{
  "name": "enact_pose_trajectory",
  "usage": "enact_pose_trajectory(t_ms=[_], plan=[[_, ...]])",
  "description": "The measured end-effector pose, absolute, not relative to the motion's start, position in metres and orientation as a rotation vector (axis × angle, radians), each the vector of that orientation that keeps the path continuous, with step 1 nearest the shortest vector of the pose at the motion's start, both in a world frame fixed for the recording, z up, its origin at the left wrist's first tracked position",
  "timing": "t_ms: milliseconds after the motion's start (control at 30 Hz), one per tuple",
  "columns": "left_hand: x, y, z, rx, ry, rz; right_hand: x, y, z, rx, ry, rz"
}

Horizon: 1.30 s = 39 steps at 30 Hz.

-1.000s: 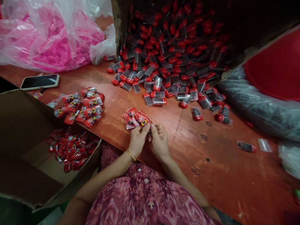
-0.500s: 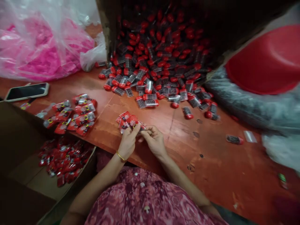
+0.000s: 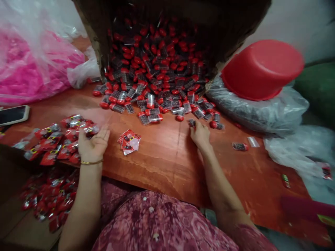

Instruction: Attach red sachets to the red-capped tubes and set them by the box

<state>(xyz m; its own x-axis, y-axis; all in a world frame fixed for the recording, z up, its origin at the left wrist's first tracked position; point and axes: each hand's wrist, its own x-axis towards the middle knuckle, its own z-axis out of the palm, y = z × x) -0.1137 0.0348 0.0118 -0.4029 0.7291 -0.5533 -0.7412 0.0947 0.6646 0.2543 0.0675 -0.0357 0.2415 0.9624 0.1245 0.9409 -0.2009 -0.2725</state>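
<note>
My left hand, palm up with its fingers spread, holds nothing; it is beside the pile of red wrapped packets at the left of the table. My right hand has its fingers closed on a small clear case with dark contents, mostly hidden by the fingers. Between my hands lies a small stack of red printed cards. Ahead, many red-capped clear cases spill out of a dark tipped box onto the table.
An upturned red basin rests on a plastic-wrapped bundle at right. A bag of pink pieces and a phone are at left. A lower carton holds more red packets. One loose case lies right.
My hands have parted: the left has opened and swung left to the packet pile, and the right has reached forward and right to a lone case. The cards stay on the table; the view has shifted.
</note>
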Motion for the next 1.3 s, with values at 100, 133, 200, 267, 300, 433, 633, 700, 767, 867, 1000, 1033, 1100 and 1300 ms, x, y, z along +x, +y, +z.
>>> enact_pose_trajectory(t_ms=[100, 133, 200, 267, 300, 433, 633, 700, 767, 867, 1000, 1033, 1100, 1300], plan=[[-0.095, 0.028, 0.001, 0.125, 1.355, 1.457, 0.251, 0.055, -0.057, -1.896, -2.037, 0.18], [-0.087, 0.026, -0.005, 0.236, 1.457, 1.414, 0.244, 0.048, -0.062, -1.754, -2.121, 0.189], [-0.073, 0.021, -0.015, 0.544, 1.68, 1.401, 0.224, 0.033, -0.068, -1.548, -2.236, 0.165], [-0.066, 0.017, -0.024, 0.924, 1.892, 1.338, 0.203, 0.022, -0.069, -1.437, -2.281, 0.13], [-0.064, 0.015, -0.026, 1.121, 1.959, 1.264, 0.194, 0.018, -0.068, -1.401, -2.278, 0.121], [-0.066, 0.014, -0.031, 1.688, 2.038, 0.824, 0.173, 0.014, -0.059, -1.275, -2.185, 0.145], [-0.067, 0.021, -0.038, 1.812, 2.095, 0.633, 0.166, 0.008, -0.043, -1.194, -2.034, 0.199], [-0.068, 0.021, -0.039, 1.814, 2.068, 0.681, 0.16, 0.004, -0.038, -1.173, -1.987, 0.267], [-0.07, 0.019, -0.04, 1.784, 2.033, 0.756, 0.148, 0.001, -0.034, -1.164, -1.912, 0.381], [-0.071, 0.016, -0.038, 1.703, 1.973, 0.951, 0.124, -0.001, -0.031, -1.211, -1.763, 0.664], [-0.062, 0.009, -0.027, 1.586, 1.906, 1.206, 0.089, 0.006, -0.026, -1.213, -1.443, 1.199], [-0.058, 0.007, -0.024, 1.567, 1.875, 1.239, 0.081, 0.009, -0.024, -1.184, -1.355, 1.309], [-0.05, 0.002, -0.017, 1.539, 1.794, 1.283, 0.071, 0.014, -0.02, -1.127, -1.21, 1.451], [-0.041, -0.012, -0.001, 1.052, 1.634, 1.243, 0.071, 0.015, -0.013, -1.083, -1.187, 1.349]])
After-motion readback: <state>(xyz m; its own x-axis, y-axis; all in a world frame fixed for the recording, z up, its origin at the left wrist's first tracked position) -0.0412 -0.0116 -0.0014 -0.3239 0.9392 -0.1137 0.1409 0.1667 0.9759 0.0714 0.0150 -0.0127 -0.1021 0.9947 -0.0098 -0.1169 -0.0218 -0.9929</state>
